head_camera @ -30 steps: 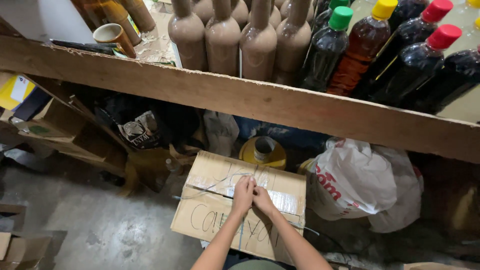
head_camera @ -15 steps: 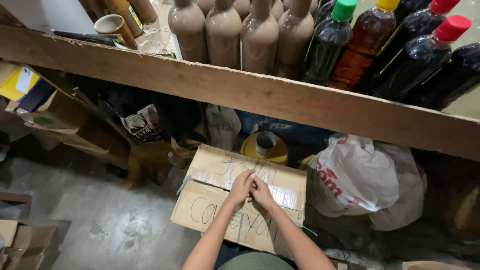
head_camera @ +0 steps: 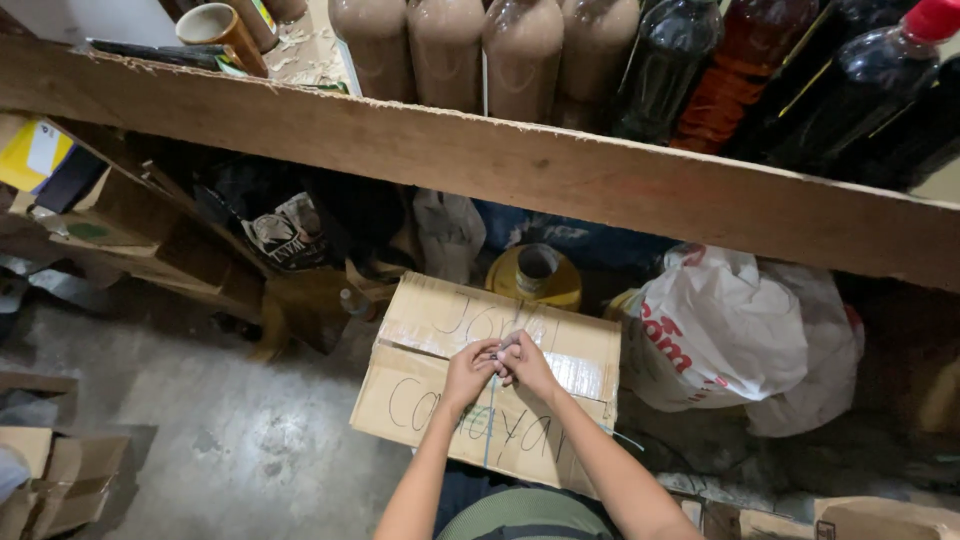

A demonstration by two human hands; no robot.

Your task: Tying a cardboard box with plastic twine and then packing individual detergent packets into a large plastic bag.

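Both hands meet over the middle of a taped cardboard box (head_camera: pixel 440 385) on the floor below a wooden shelf (head_camera: pixel 520 170). The left hand (head_camera: pixel 468 372) and right hand (head_camera: pixel 525 364) seem pinched shut on a thin pale string (head_camera: pixel 490 425) running down the box top, though the grip itself is too small to confirm.

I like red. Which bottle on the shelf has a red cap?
The dark bottle at the far right; its red cap shows, while the other bottles' tops are cut off.
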